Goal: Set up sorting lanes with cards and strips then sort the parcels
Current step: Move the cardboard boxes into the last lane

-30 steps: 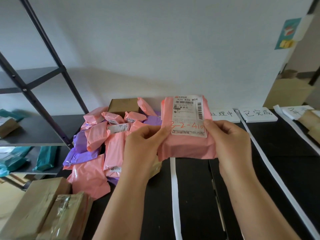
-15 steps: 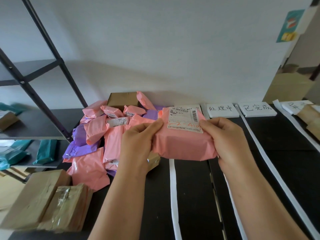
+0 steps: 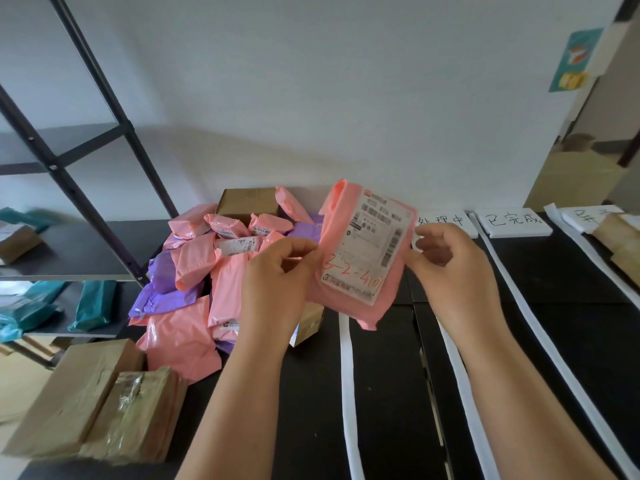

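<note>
I hold a pink parcel (image 3: pixel 348 301) up over the black table (image 3: pixel 381 393), tilted, its white shipping label with red handwriting facing me. My left hand (image 3: pixel 277 278) pinches its left edge. My right hand (image 3: pixel 453 271) has curled fingers, its thumb at the parcel's right edge. White strips (image 3: pixel 348 393) (image 3: pixel 460 393) (image 3: pixel 540 323) run front to back as lane lines. Handwritten white cards (image 3: pixel 445 221) (image 3: pixel 512 221) (image 3: pixel 588 216) lie at the far ends of the lanes. A pile of pink and purple parcels (image 3: pixel 201 271) lies at the left.
Taped cardboard boxes (image 3: pixel 76 400) sit at the table's front left corner, and a brown box (image 3: pixel 247 200) stands behind the pile. A black metal rack (image 3: pixel 69 251) at the left holds teal parcels (image 3: pixel 93 303). More brown boxes (image 3: pixel 620 237) lie at the far right.
The parcel has tipped up from lying flat and low to upright and tilted, label toward me. My right hand's grip has loosened to the parcel's right edge.
</note>
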